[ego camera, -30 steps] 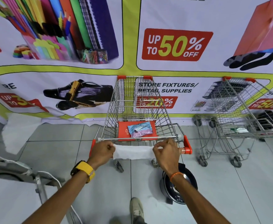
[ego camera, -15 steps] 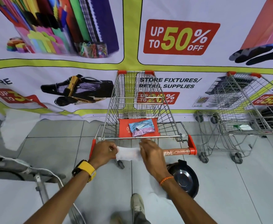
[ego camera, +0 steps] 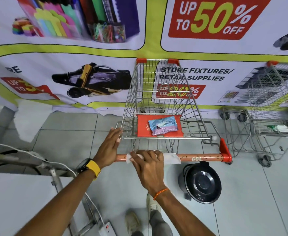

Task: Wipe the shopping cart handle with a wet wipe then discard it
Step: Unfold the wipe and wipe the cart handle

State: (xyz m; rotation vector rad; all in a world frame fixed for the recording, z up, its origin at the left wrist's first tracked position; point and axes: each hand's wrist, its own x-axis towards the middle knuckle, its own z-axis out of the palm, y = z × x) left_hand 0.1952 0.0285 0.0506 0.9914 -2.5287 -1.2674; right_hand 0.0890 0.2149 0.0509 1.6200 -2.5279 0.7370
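Observation:
A wire shopping cart stands in front of me, its orange handle running across the middle of the view. A white wet wipe is draped over the handle's left half. My right hand presses the wipe against the handle, fingers curled over it. My left hand rests flat at the cart's left rear corner, fingers stretched out, off the wipe. A pale blue and pink wipes pack lies on the orange seat flap inside the cart.
A black pedal bin with its lid shut sits on the tiled floor just below the handle's right end. A second cart stands at the right. A printed banner covers the wall behind. A white cable and power strip lie at lower left.
My right hand slid left along the handle with the wipe, baring the right part of the handle. My left hand let go of the wipe and moved to the cart's left corner.

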